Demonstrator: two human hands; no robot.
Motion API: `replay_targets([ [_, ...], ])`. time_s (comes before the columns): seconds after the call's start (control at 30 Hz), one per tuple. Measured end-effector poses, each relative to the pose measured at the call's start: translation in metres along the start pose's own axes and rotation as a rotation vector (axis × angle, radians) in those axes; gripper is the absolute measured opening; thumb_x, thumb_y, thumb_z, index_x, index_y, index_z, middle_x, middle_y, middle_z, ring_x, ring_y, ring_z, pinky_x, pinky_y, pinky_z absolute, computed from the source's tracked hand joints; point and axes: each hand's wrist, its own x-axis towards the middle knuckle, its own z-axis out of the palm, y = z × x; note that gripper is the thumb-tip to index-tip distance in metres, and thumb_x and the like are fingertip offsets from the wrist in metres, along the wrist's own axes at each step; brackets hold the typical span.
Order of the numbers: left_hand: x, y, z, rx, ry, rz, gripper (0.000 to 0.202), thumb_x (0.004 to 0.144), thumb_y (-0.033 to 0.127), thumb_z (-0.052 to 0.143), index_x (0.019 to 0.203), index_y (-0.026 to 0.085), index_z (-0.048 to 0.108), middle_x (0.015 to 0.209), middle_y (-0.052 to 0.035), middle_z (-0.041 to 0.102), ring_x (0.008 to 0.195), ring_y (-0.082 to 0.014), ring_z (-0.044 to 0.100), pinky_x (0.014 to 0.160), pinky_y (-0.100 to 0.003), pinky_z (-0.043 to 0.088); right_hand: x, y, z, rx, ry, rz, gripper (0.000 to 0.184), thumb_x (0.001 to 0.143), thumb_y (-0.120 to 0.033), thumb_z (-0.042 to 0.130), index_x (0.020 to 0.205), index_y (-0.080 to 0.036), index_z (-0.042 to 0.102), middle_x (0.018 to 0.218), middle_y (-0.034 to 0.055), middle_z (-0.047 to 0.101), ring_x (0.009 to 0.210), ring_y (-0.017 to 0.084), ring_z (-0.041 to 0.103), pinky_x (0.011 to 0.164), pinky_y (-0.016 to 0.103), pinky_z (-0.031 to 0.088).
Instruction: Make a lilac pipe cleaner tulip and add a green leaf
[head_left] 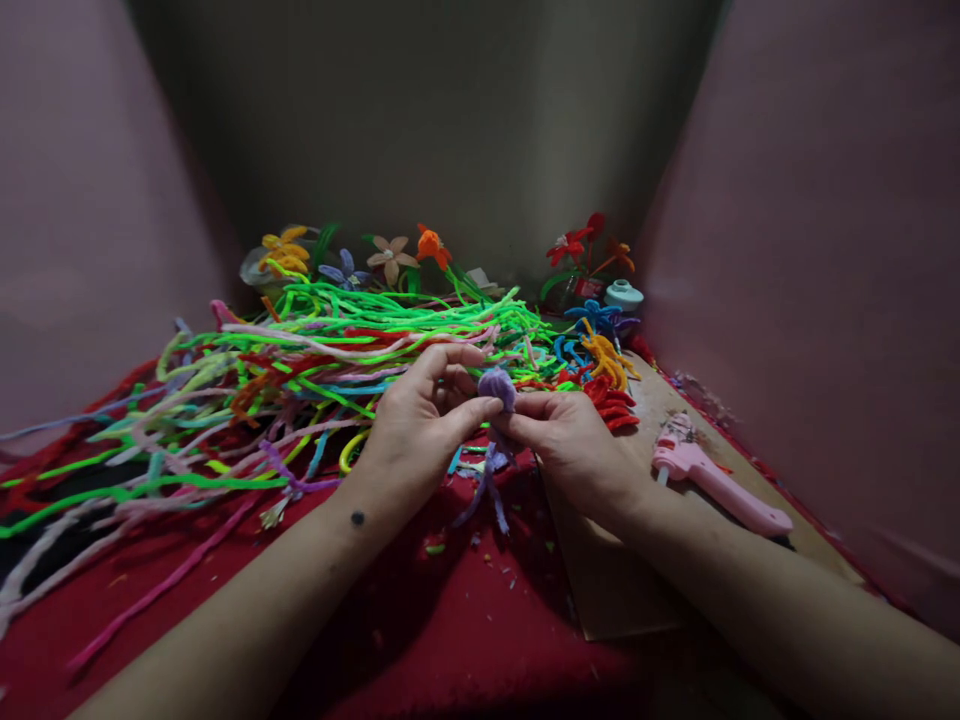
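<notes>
Between my two hands is a purple pipe-cleaner flower (496, 388), its rounded head up and several loose purple ends hanging below. The thumb of my left hand (420, 415) presses against the flower's left side, with the index finger arched above it. My right hand (562, 435) pinches the flower low on its right side, thumb and fingertips together. The right fingers partly hide its base. Behind my hands spreads a tangled heap of pipe cleaners (390, 320), mostly bright green, with pink, red and yellow among them.
A pink glue gun (720, 485) rests on a cardboard sheet (615, 590) at the right. Red (611, 405), orange and blue pipe-cleaner flowers lie beyond my right hand. More finished flowers (390, 260) stand along the back wall. Scraps dot the red cloth (450, 640).
</notes>
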Motion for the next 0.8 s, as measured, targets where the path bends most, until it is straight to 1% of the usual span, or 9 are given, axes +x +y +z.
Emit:
replay_targets([
  [0.07,0.0,0.0,-0.001,0.035,0.022,0.06,0.026,0.069,0.017,0.067,0.093,0.018,0.058,0.077,0.0029,0.057,0.061,-0.0075,0.052,0.054,-0.018,0.044,-0.002,0.0,0.0,-0.108,-0.002,-0.034,0.017,0.074,-0.027,0.059,0.064,-0.015,0.066,0.058,-0.0018,0.05,0.058,0.011,0.042,0.059,0.027,0.035],
  [0.2,-0.004,-0.006,-0.003,0.188,0.029,0.182,0.011,0.075,0.023,0.065,0.084,0.018,0.06,0.077,0.0007,0.058,0.068,-0.0104,0.055,0.061,-0.021,0.047,-0.004,0.0,0.001,-0.319,0.03,-0.148,0.018,0.078,-0.024,0.053,0.068,-0.015,0.065,0.061,-0.0015,0.047,0.06,0.012,0.04,0.058,0.026,0.032],
  [0.27,-0.006,-0.009,-0.005,0.275,0.028,0.304,0.014,0.078,0.024,0.062,0.091,0.02,0.061,0.08,-0.0004,0.059,0.072,-0.0119,0.057,0.066,-0.023,0.048,-0.005,0.0,0.0,-0.371,0.042,-0.18,0.019,0.079,-0.022,0.051,0.068,-0.014,0.065,0.061,-0.0015,0.045,0.06,0.011,0.038,0.056,0.026,0.031],
  [0.37,-0.007,-0.011,-0.008,0.444,0.025,0.522,0.021,0.08,0.019,0.06,0.101,0.023,0.061,0.088,-0.0017,0.062,0.079,-0.0125,0.059,0.073,-0.024,0.047,-0.004,0.0,-0.001,-0.408,0.048,-0.182,0.02,0.08,-0.022,0.051,0.067,-0.014,0.064,0.059,-0.0017,0.043,0.059,0.011,0.036,0.056,0.026,0.03],
  [0.47,-0.007,-0.009,-0.009,0.588,0.036,0.667,0.016,0.081,0.015,0.059,0.094,0.022,0.063,0.088,-0.0018,0.062,0.08,-0.0117,0.059,0.072,-0.022,0.047,-0.004,-0.001,-0.002,-0.423,0.048,-0.192,0.021,0.08,-0.023,0.052,0.065,-0.016,0.064,0.058,-0.002,0.043,0.058,0.011,0.036,0.055,0.026,0.03],
  [0.57,-0.007,-0.007,-0.01,0.629,0.056,0.701,0.012,0.081,0.014,0.058,0.09,0.022,0.062,0.085,-0.0008,0.062,0.076,-0.0108,0.059,0.068,-0.021,0.046,-0.005,-0.002,-0.002,-0.421,0.048,-0.203,0.022,0.08,-0.023,0.052,0.064,-0.016,0.064,0.058,-0.0018,0.045,0.058,0.011,0.037,0.056,0.026,0.03],
  [0.63,-0.007,-0.005,-0.011,0.625,0.053,0.684,0.012,0.081,0.012,0.058,0.088,0.021,0.061,0.084,-0.0007,0.062,0.077,-0.0111,0.059,0.069,-0.021,0.046,-0.005,-0.003,-0.002,-0.385,0.056,-0.199,0.021,0.08,-0.025,0.053,0.065,-0.015,0.065,0.06,-0.0011,0.049,0.058,0.011,0.039,0.057,0.027,0.032],
  [0.7,-0.007,-0.004,-0.012,0.605,0.06,0.646,0.011,0.08,0.012,0.058,0.085,0.02,0.061,0.081,0.0002,0.063,0.076,-0.0112,0.058,0.07,-0.021,0.046,-0.005,-0.004,-0.002,-0.297,0.059,-0.17,0.021,0.079,-0.029,0.056,0.068,-0.015,0.067,0.062,-0.0004,0.052,0.06,0.011,0.041,0.058,0.027,0.033],
  [0.8,-0.008,-0.002,-0.013,0.564,0.09,0.544,0.009,0.079,0.013,0.059,0.084,0.021,0.061,0.077,0.0021,0.062,0.069,-0.0102,0.057,0.064,-0.021,0.045,-0.004,-0.004,-0.003,-0.128,0.029,-0.098,0.022,0.074,-0.035,0.062,0.069,-0.014,0.068,0.063,-0.0001,0.055,0.06,0.012,0.044,0.058,0.027,0.034],
])
